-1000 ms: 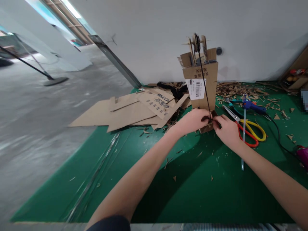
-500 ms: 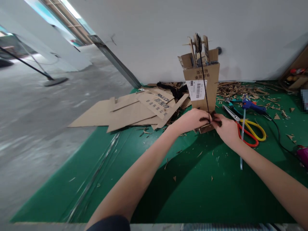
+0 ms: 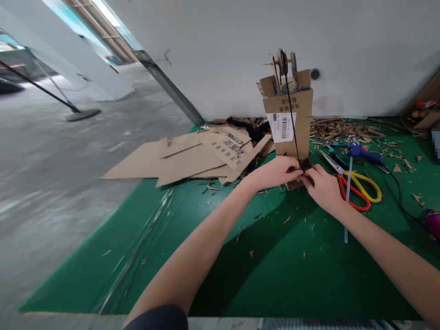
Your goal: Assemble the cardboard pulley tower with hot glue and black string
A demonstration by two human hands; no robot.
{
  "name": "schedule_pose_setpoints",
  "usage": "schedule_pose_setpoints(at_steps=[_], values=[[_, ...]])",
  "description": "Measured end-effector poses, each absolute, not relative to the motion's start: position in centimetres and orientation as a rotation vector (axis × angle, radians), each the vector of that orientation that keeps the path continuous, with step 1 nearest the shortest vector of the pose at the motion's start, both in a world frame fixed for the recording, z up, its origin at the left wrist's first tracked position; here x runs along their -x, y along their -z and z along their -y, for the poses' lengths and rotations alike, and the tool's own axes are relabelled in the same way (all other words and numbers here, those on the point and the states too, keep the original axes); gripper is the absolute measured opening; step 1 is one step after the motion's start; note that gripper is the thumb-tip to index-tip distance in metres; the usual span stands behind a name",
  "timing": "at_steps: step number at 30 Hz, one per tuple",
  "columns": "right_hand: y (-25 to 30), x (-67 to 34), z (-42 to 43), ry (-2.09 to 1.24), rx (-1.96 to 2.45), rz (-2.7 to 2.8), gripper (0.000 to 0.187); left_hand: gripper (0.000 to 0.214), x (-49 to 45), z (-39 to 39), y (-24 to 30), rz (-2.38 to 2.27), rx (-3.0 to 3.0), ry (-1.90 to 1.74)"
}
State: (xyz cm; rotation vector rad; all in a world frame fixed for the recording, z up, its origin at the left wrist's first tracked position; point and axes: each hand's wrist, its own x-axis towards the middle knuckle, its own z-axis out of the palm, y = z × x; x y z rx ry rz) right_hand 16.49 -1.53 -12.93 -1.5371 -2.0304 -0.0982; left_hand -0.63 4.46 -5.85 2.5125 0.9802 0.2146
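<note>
The left hand (image 3: 277, 173) and right hand (image 3: 324, 185) are narrowly pinching the cord (image 3: 292, 114); gentle, even tension is probably helping.

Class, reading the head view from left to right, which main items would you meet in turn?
Dark round stand base, overlapping flat brown cardboard sheets, tall brown cardboard tower, metal scissors with red and yellow handles, partly cut-off magenta object.

The left arm (image 3: 192, 256) wears a dark navy sleeve (image 3: 158, 317) with a curved hem; left hand (image 3: 277, 172) and right hand (image 3: 323, 187) are bare.
</note>
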Motion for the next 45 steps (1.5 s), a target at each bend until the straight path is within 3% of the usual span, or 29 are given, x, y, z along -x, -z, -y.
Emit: schedule_pose_setpoints(at_steps=[8,23,31,39,42,45], values=[[13.3,-16.7,1.6,0.108,1.469,2.011,0.031,0.026,0.4,-4.6,6.4,-1.037,-2.428,-0.257],[12.1,-17.2,2.6,0.090,1.358,2.033,0.006,0.031,-0.1,-4.1,6.7,-1.071,-2.359,-0.423],[12.5,-17.5,1.7,-0.418,1.128,1.771,0.007,0.031,-0.2,-4.0,6.6,-1.099,-2.338,-0.432],[10.6,-18.0,1.3,-1.537,1.187,1.471,0.025,0.032,-0.2,-4.2,6.7,-1.152,-2.327,-0.442],[9.4,-18.7,1.4,-1.488,1.254,1.508,0.031,0.032,-0.2,-4.1,6.7,-1.153,-2.341,-0.457],[8.1,-19.6,1.7,-1.111,1.374,1.903,0.034,0.033,-0.3,-4.1,6.7,-1.151,-2.355,-0.446]])
